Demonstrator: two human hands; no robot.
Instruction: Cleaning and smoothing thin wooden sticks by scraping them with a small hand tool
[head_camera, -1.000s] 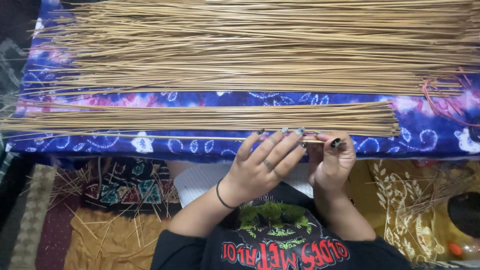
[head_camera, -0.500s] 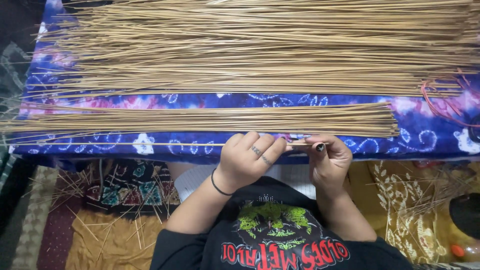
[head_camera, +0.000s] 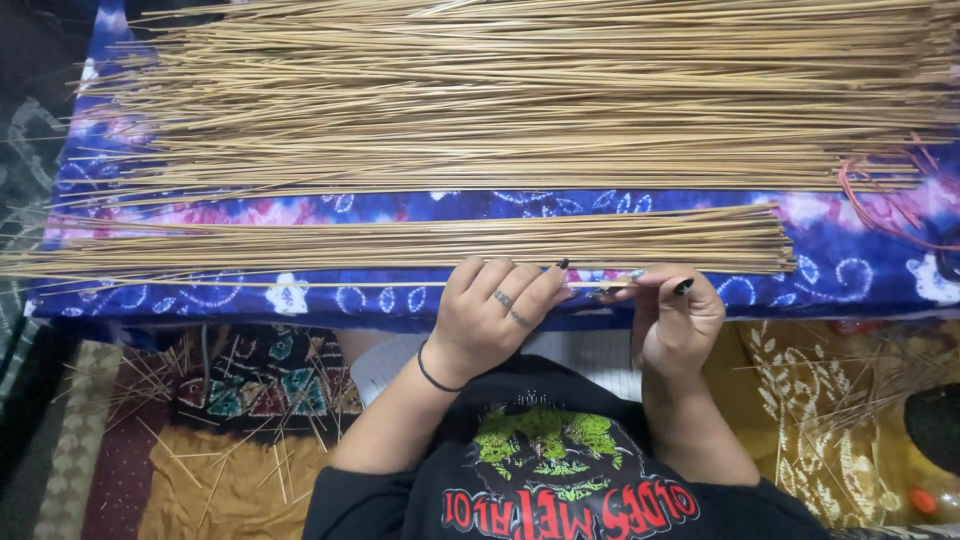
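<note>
Single stick (head_camera: 250, 285): one thin tan stick runs along the near edge of the tie-dyed blue cloth (head_camera: 860, 275), from the cloth's left corner to the two hands at mid-edge; the cloth covers whatever surface carries the sticks.

Left hand (head_camera: 492, 315): fingers curled and pressed together over the stick, thumb underneath and hidden, so it appears to grip the stick; a black band circles the wrist.

Right hand (head_camera: 678, 315): fingertips pinching the stick's right end, dark-painted nails showing.

Small bundle (head_camera: 420, 240): a loose row of sorted sticks lies just beyond the hands, parallel to the near edge.

Large pile (head_camera: 520, 95): a broad heap fills the far half of the cloth, tips fanning at the left edge.

Red cords (head_camera: 890, 200): loops lie near the cloth's right edge.

Floor litter (head_camera: 260, 420): broken stick pieces are scattered on the patterned mats below the near edge.

Risk: judged from its thinness, the stick could snap if the two hands bend it between them; its long free left end could also sweep into the small bundle and scatter it, or slide off the near edge onto the mats.

Change: half a second ago the right hand sat closer to the left; it has now shifted right, and the left fist has edged up toward the small bundle.
</note>
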